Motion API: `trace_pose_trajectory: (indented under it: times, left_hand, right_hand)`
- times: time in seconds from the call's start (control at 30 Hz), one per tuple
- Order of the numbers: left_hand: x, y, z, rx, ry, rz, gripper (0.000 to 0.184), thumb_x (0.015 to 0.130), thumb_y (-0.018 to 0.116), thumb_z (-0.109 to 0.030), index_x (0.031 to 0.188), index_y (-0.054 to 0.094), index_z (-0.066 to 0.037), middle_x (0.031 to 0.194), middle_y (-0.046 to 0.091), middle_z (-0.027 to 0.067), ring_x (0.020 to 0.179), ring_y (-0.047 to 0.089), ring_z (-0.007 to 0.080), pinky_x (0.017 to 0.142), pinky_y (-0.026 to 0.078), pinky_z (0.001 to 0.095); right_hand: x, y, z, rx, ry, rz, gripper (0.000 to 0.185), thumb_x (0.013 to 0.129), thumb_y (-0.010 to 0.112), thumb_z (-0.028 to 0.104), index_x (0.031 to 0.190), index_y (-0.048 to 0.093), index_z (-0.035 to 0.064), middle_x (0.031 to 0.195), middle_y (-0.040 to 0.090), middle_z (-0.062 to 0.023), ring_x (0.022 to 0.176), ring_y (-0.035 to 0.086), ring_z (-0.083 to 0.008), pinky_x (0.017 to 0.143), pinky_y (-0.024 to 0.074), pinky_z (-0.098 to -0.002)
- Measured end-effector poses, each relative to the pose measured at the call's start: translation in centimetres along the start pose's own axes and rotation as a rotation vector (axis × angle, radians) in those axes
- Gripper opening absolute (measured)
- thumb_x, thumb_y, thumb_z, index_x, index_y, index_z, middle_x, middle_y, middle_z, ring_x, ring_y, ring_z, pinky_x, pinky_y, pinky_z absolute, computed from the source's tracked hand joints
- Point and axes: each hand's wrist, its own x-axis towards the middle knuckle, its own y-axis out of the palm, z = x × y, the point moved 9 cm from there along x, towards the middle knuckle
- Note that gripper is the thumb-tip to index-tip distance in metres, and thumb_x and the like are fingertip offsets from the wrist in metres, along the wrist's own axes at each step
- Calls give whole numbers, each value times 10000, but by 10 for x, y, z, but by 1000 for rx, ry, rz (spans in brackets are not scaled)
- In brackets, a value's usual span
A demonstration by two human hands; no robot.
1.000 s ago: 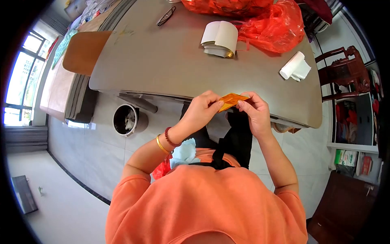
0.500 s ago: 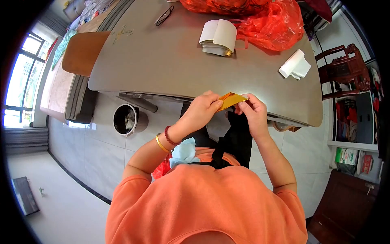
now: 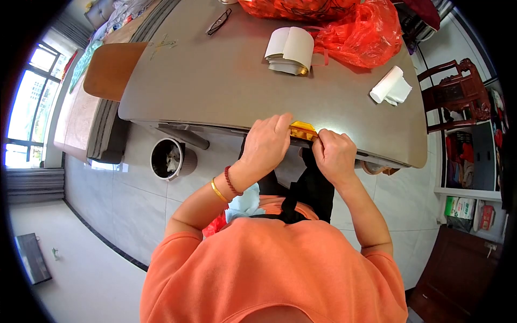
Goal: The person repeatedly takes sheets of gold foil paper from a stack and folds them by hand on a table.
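Observation:
A piece of folded gold paper (image 3: 303, 129) is held between my two hands at the table's front edge. My left hand (image 3: 266, 142) grips its left end, with the back of the hand turned up and a bead bracelet and a gold bangle on the wrist. At the other end my right hand (image 3: 334, 153) is closed on the paper, its fingertips curled under and partly hidden. Farther back on the table (image 3: 204, 81) lies a bent stack of white sheets (image 3: 290, 46), with a bit of gold showing at its lower edge.
Red plastic bags (image 3: 361, 37) lie at the back right of the table. A white roll (image 3: 390, 86) rests near the right edge, and glasses (image 3: 219, 21) lie at the back left. A waste bin (image 3: 186, 161) stands on the floor to the left. A light blue cloth (image 3: 245, 203) is by my lap.
Both hands have turned over so their backs face up. The gold paper has gone from a flat pointed shape to a narrower, more raised fold. Things on the table have stayed put.

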Motion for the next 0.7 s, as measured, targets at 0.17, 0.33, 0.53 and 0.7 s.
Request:
trace_pose_trajectory:
  times: [0.17,0.33,0.53,0.7]
  left_hand:
    - [4,-1,-8,-48,143,36,309,811,596,-5,1116,585,-55,851,630,112,774,602,324,710,462,415]
    - [-7,3,-34,-172,411,69,264,789,607,-40,1045,571,-93,776,577,54,743,597,260,682,442,374]
    - [-1,11,22,-402,-220,125,247,852,494,17,1084,534,-55,615,470,122,554,522,307,572,442,385]
    - [2,7,21,-516,-314,212,233,850,475,25,1069,518,-42,625,427,101,546,455,240,571,426,343]
  right_hand:
    - [1,6,4,-40,-35,21,155,816,629,124,686,573,62,599,597,-112,547,592,-288,559,422,-386]
    - [0,14,-9,-22,13,102,181,836,621,129,672,579,64,586,598,-125,543,595,-297,550,430,-394]
    - [4,15,-2,248,23,186,229,858,625,157,684,567,20,620,586,-170,557,590,-326,515,421,-398]
    - [8,20,-19,581,247,260,279,896,646,168,719,555,-27,582,483,-161,485,458,-227,490,367,-341]
